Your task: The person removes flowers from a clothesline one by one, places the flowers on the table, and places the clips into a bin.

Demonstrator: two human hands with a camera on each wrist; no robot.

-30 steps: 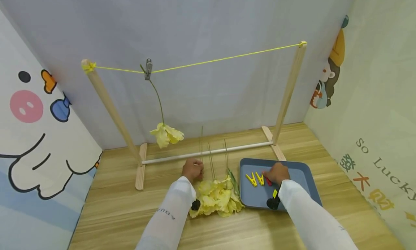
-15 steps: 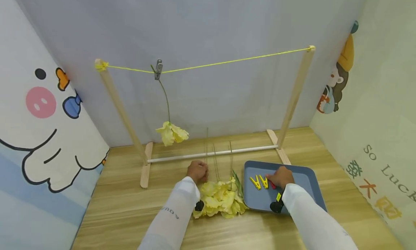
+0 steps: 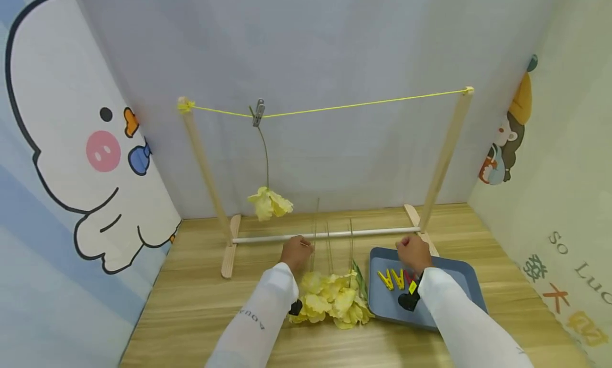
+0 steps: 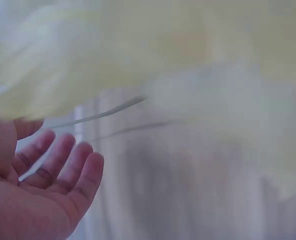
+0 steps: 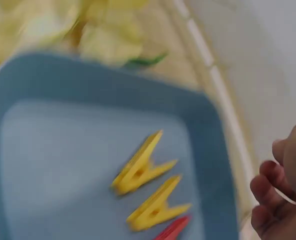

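My left hand (image 3: 296,253) is low over the table with its fingers loosely bent, right beside the upright thin stems of several yellow flowers (image 3: 334,299). In the left wrist view one stem (image 4: 110,111) runs toward the gap between thumb and forefinger; no firm grip on it shows. Above the back of the blue-grey tray (image 3: 459,272), my right hand (image 3: 415,254) is raised with curled fingers; whether something lies inside them is hidden. Two yellow clothespins (image 5: 140,167) and a red clothespin (image 5: 173,229) lie in the tray.
A wooden frame with a left post (image 3: 205,166) and right post (image 3: 447,155) carries a yellow string (image 3: 344,106). A metal clip (image 3: 258,113) on it holds a yellow flower (image 3: 270,203) head down. A white rod (image 3: 373,232) crosses behind the hands.
My right hand has lifted off the clothespins toward the tray's back edge, uncovering the red one. The left hand stays by the stems. The head view has shifted, so the scene sits farther right.
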